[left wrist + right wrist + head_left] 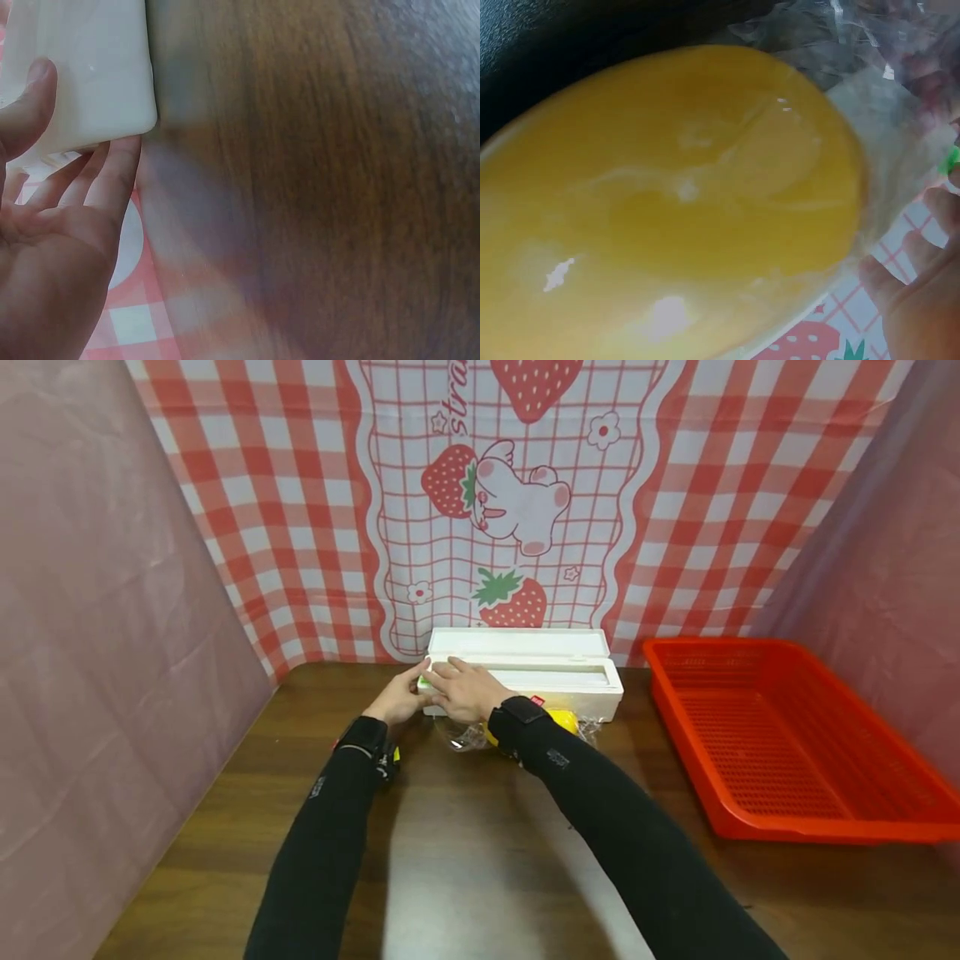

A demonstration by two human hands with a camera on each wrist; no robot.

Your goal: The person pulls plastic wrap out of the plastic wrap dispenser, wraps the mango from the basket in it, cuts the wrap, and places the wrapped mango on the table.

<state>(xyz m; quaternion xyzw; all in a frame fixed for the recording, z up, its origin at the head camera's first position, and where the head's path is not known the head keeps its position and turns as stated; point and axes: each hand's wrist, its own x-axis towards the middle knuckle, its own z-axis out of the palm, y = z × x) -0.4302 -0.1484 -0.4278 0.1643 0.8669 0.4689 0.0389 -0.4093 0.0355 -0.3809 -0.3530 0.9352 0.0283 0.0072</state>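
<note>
Your red basket point(832, 832) is the biggest thing on the table point(202, 827), well off to the right, so I'd only worry if your right elbow swung wide. The white box point(592, 703) is the one to watch: it's up by the back edge with its lid point(517, 641) raised, and it looks light to me, so too hard a shove at the left end could spin it or drop the lid on your fingers

Your left hand point(401, 697) is gripping that end, thumb on one face, fingers round the edge. Your right hand point(468, 691) is over the same corner, but I can't tell if its fingers are pinching anything. The wrapped yellow thing point(667, 202) sits right in front of the box, under your right wrist, so drawing that arm back could snag the clear wrap point(889, 112) and drag it along

Readable stuff: the strawberry cloth point(322, 527) has a sideways "stra", cut off up top. The black sleeves point(622, 810) have small print I can't make out. Same for the little red label point(537, 700) by the yellow thing, and the green bit point(424, 680) at your fingertips shows no legible text
</note>
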